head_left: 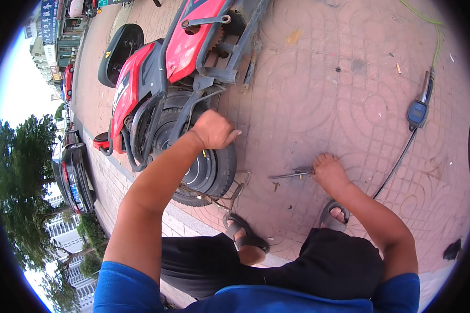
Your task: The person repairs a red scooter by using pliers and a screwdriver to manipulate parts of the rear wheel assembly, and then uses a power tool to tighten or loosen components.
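Observation:
My left hand (214, 130) is closed above the rear wheel (206, 172) of a red and black electric scooter (180, 55), its thumb sticking out to the right. Whatever its fingers hold is hidden under the hand. On the paving, my right hand (330, 175) is low, with fingers curled at the end of a slim metal tool (287, 176); the tool's exact kind is unclear. A small yellow-tipped piece (204, 153) shows at the wheel just below my left wrist. A ring spanner (206, 21) rests across the scooter's red body panel.
A handheld inflator gauge (417, 112) lies at the right, with a green hose (437, 47) and a black hose (397, 167). A bent metal stand (235, 190) juts out beside the wheel, near my sandalled foot (243, 235). A dark parked car (73, 172) stands at the left.

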The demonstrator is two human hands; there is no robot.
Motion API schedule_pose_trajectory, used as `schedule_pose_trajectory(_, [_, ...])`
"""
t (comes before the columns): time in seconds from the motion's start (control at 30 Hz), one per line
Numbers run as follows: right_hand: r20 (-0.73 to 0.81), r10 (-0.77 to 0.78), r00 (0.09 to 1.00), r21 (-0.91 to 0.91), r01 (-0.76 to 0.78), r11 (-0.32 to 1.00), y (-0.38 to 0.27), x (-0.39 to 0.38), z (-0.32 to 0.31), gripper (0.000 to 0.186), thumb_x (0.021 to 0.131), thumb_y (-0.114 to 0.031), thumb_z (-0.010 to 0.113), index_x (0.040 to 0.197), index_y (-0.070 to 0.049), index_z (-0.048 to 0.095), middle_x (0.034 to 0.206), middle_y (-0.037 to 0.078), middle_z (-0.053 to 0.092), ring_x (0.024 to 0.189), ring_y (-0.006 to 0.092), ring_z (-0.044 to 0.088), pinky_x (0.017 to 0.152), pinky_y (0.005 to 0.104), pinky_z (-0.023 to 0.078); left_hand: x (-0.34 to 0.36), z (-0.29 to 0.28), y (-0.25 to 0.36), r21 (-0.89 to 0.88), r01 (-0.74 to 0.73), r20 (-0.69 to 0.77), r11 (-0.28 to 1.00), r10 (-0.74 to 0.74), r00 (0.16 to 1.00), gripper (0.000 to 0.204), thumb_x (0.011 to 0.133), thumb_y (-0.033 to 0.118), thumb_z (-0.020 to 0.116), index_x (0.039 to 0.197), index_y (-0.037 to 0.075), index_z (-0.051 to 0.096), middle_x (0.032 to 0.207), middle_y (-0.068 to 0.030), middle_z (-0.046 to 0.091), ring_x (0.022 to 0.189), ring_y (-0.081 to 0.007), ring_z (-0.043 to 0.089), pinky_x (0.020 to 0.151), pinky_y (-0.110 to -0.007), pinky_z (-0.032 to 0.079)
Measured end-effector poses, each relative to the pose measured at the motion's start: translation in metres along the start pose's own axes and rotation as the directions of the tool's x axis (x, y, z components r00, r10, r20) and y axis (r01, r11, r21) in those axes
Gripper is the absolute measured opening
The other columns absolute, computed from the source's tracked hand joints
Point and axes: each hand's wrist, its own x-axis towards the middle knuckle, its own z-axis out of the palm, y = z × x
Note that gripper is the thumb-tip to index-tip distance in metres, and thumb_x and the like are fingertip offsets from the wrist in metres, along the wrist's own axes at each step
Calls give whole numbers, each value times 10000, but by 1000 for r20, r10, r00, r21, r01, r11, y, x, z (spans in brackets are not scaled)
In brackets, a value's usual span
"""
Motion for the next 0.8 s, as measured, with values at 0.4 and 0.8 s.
schedule_pose_trajectory(0.4, [-188,41,981,36,-34,999,-39,7,-40,476,851,-304,800,1199,-10,661,1049,181,680,1078,343,657,942,474,526,-4,-54,-32,-219,-66,460,974,162,873,931,608,248,962,1453,70,612,1366,-171,656,1352,-363,578,1146,-524,434])
schedule_pose_trajectory(0.8, [376,132,917,869,-399,293,-183,184,-82,859,775,-559,883,1327,54,645,1313,282,699,1228,399,689,1048,443,544,4,-54,-30,-14,-105,551,994,95,829,926,615,154,956,1455,63,576,1347,-164,658,1288,-382,629,1087,-481,498])
